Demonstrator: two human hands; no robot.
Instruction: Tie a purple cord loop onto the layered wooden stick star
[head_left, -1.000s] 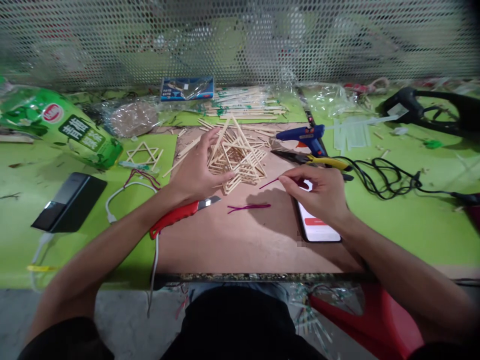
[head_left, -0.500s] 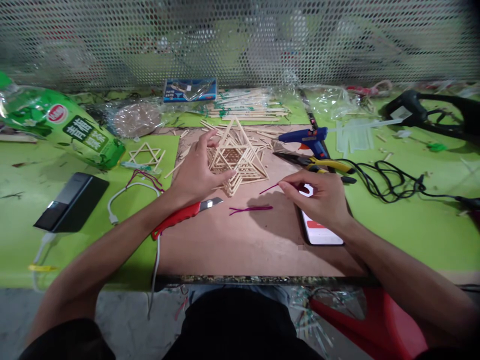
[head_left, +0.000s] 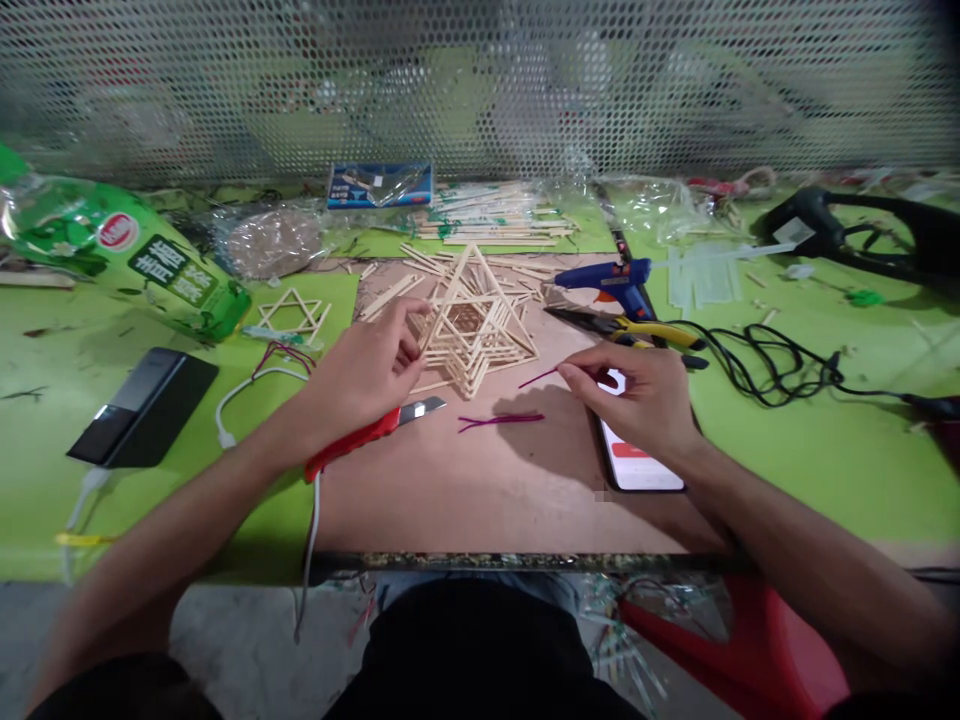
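Head view: drawing left hand (head_left: 364, 365) back from stick star frame (head_left: 480, 335), curling fingers loosely, gripping nothing visible, contact with frame unclear, apparently leaving it resting unsteadied toward the far part of brown board (head_left: 450, 510); keeping purple cord (head_left: 538, 378) pinched between thumb and index of right hand (head_left: 637, 395), partly covering phone (head_left: 646, 468). Reading 青梅 on green bottle (head_left: 112, 265), finding blue packet (head_left: 381, 187) lettering too small.
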